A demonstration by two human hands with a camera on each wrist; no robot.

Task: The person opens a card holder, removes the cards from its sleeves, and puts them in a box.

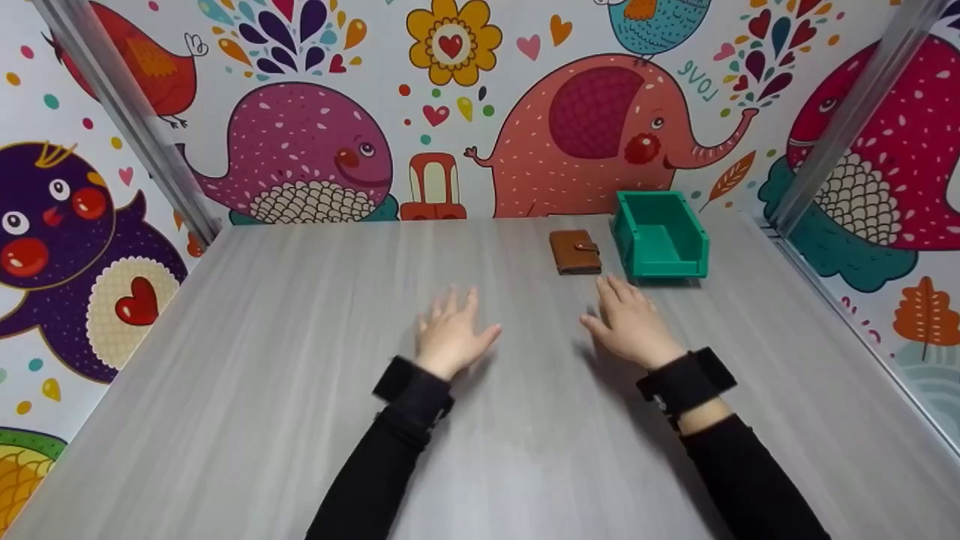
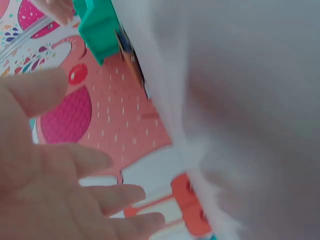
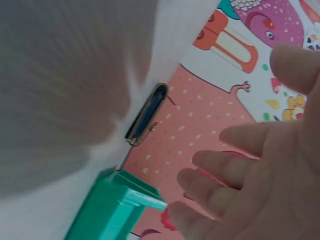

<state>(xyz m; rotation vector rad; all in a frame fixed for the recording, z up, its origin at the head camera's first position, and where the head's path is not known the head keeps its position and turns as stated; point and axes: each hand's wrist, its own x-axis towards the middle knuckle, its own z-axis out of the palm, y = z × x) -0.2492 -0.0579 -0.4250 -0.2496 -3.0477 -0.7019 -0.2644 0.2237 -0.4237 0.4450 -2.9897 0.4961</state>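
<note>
Brown strap-fastened wallet (image 1: pixel 571 255), lying flat just left of the green storage bin (image 1: pixel 670 268). Both hands are empty, fingers extended: the right hand (image 1: pixel 632 322) before the bin's near left corner, the left hand (image 1: pixel 453 335) farther left of it. The wallet is probably light, semi-stiff and sturdy; its near and far edges, clear of the snap strap (image 1: pixel 586 246), should suit a pinch.
</note>
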